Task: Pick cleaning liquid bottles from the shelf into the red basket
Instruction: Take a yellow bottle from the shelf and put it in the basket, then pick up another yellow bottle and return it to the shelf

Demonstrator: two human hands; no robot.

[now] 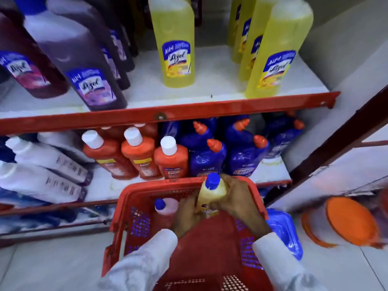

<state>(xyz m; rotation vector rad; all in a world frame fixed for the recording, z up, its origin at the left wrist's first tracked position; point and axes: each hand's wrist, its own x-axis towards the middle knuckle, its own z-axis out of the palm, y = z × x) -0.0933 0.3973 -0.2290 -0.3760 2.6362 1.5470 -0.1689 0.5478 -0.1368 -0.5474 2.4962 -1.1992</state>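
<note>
A yellow bottle with a blue cap [212, 191] stands upright inside the red basket [134, 198], near its far rim. My left hand [186, 215] grips its left side and my right hand [239, 200] wraps its right side. A pink bottle with a blue cap [164, 208] stands in the basket just left of it. On the upper shelf [210, 85] stand more yellow bottles [176, 43] and purple bottles [81, 59].
The lower shelf holds orange bottles with white caps [170, 158], blue bottles with orange caps [207, 156] and white bottles [42, 164] lying tilted at the left. A blue bag [285, 229] and orange lids [350, 221] lie right of the basket. A dark red upright [336, 143] stands at the right.
</note>
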